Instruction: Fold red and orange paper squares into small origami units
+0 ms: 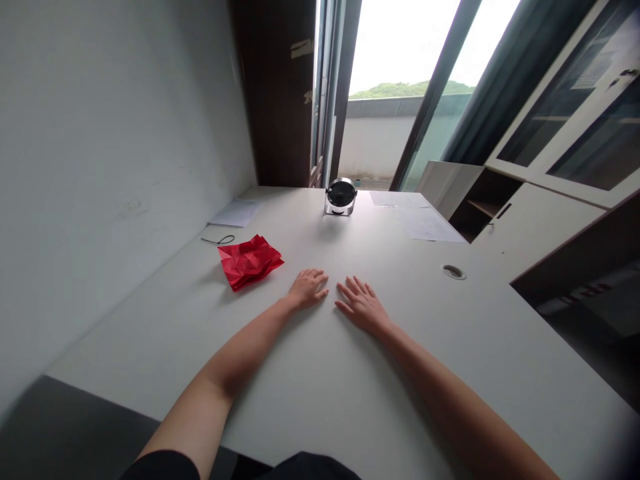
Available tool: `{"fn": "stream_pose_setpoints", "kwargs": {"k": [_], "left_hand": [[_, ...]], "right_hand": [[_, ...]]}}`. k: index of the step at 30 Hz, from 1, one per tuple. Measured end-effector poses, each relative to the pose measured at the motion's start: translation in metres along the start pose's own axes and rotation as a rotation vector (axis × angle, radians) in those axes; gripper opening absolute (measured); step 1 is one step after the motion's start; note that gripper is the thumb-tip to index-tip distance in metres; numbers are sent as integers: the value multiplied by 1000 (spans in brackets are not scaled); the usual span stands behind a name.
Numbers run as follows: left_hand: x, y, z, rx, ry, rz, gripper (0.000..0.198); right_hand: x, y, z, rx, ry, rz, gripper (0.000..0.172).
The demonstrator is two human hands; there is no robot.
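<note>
You face a white table (445, 333). At two o'clock, a cabinet (545, 223) has an open compartment (469, 223) containing a shelf (485, 208). Creased red paper (250, 262) lies at eleven o'clock. Your left hand (306, 288) and right hand (363, 305) rest slightly apart, palms down, fingers spread.

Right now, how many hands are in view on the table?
2: the left hand lies palm down on the white table, nearer the red paper; the right hand lies apart, farther right. No others show.
</note>
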State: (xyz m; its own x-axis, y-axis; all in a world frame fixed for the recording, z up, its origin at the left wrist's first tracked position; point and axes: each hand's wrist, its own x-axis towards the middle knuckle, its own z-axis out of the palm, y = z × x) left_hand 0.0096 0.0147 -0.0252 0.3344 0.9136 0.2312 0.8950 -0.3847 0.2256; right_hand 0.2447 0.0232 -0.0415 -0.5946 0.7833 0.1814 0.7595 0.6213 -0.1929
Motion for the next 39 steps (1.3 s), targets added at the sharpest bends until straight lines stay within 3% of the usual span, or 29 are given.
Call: {"fn": "stream_pose_setpoints", "kwargs": {"k": [5,9,13,16,23,32,36,39], "left_hand": [[0,4,4,37,-30,-26,51],[4,-1,-19,78,86,-30,35],[-1,-28,-54,113,316,-310,37],[-15,-58,-65,170,448,-538,41],[-36,-106,-41,115,366,-818,52],[-36,-113,-42,11,335,-849,47],[-36,-102,-51,62,436,-782,46],[-31,-82,-56,136,494,-637,47]], "right_hand": [[3,5,3,-4,-49,-29,71],[6,17,-3,19,-26,-85,62],[5,25,-9,76,32,-91,46],[3,26,-9,84,45,-99,44],[2,26,-8,82,47,-109,43],[1,28,-7,82,42,-114,43],[1,28,-8,82,47,-118,43],[1,27,-9,89,56,-111,42]]}}
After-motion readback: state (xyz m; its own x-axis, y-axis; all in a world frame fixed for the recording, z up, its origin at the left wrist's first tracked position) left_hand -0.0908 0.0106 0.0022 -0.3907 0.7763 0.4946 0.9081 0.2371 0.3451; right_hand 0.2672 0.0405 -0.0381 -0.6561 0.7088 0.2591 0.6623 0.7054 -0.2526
